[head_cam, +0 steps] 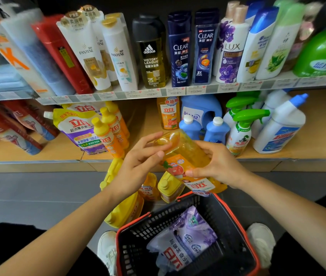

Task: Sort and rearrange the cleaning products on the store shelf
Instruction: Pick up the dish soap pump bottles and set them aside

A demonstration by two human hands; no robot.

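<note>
In front of the lower wooden shelf [307, 140], above the black red-rimmed shopping basket [138, 236], a see-through orange plastic bottle [188, 152] sits tilted with its 立白 label upside down. The left hand [138, 162] is curled round its far end and the right hand [222, 164] grips the body. Up top you can read white Pantene tubes [86, 54], a black adidas Victory League bottle [151, 54], navy Clear bottles [180, 50] and a white Lux bottle [230, 54]; a lilac 立白 pouch [186, 240] lies in the basket.

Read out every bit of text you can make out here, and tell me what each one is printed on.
"PANTENE": left white bottle, right white bottle
"adidas VICTORY LEAGUE": black-capped amber bottle
"CLEAR": two dark blue bottles
"LUX": purple-flowered white bottle
"立白": yellow-and-purple pouch, held orange bottle, lilac pouch
Shelf-edge price tags: too blurred to read.
</note>
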